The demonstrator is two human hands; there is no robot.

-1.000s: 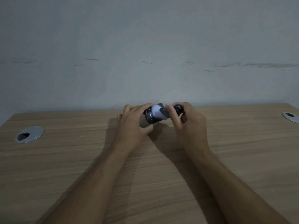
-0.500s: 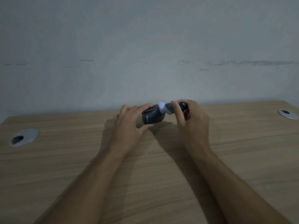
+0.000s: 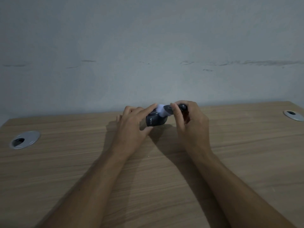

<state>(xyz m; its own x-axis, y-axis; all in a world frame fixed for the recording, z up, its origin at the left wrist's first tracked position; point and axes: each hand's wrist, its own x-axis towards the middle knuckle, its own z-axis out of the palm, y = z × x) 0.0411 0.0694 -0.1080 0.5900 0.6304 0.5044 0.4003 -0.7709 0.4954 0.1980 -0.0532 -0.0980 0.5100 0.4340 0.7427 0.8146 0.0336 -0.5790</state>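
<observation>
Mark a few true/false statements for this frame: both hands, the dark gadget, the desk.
1. The left hand grips a small dark rounded device with white lettering. True.
2. The right hand lies flat and idle on the desk. False: its fingers are curled round a dark round-ended tool held at the top of the device.
3. A white patch shows between the two hands. True.
4. The light wooden desk has only one round metal cable opening. False: there are two, a left grey grommet and a right grey grommet.
</observation>
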